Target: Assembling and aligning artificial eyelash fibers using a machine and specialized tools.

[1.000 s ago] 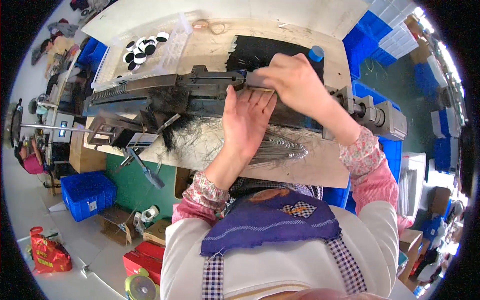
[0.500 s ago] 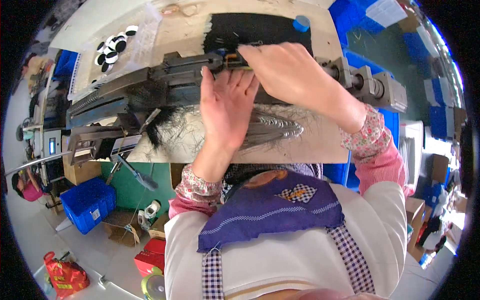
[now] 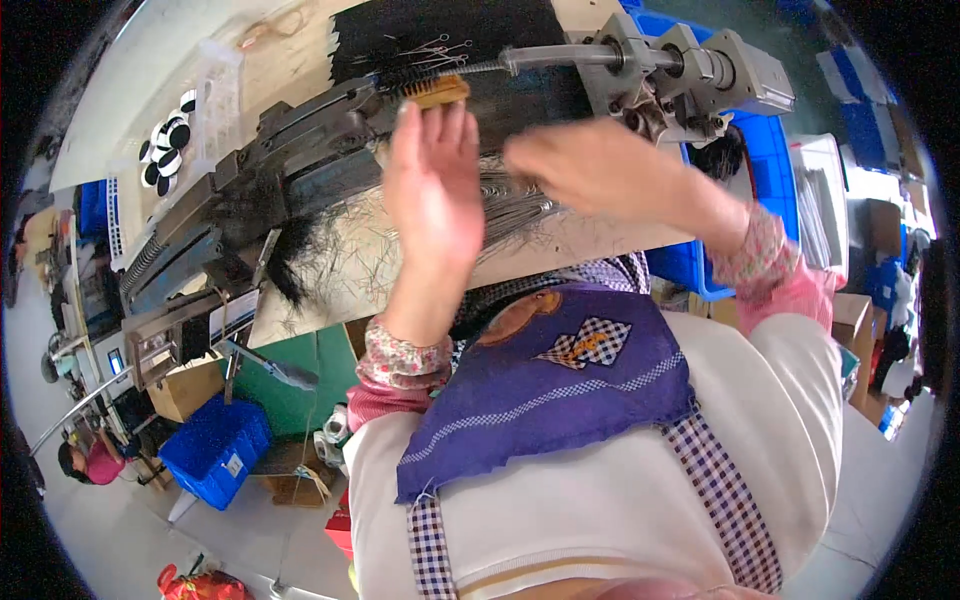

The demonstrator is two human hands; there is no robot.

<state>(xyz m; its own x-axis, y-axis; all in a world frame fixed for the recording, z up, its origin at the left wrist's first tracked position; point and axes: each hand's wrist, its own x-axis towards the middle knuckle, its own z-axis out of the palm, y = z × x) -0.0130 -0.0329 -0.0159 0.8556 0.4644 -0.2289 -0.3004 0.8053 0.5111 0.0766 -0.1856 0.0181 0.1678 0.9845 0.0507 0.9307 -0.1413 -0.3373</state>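
My left hand (image 3: pixel 437 190) is palm up at the bench machine (image 3: pixel 330 150). Its fingertips are against a small wood-backed brush (image 3: pixel 440 92) with brown bristles, the thumb beside the block's left end. The brush lies next to a twisted wire (image 3: pixel 475 69) that runs right into a metal spindle (image 3: pixel 560 57). My right hand (image 3: pixel 590 165) hangs to the right over the near side of the machine, its fingers smeared by motion. Below it a bundle of bent metal wires (image 3: pixel 505 215) lies on the table among loose dark bristles (image 3: pixel 340 235).
Behind the machine, several looped wire pins (image 3: pixel 440 48) lie on a black cloth (image 3: pixel 370 35). A clear crate (image 3: pixel 215 100) at far left stands by round black-and-white pieces (image 3: pixel 168 140). Blue bins (image 3: pixel 770 190) stand at the right; a metal bracket (image 3: pixel 185 335) projects at the left.
My right hand has drawn back toward me and right, away from the left hand, uncovering the wire and brush. The whole view has tilted and shifted.
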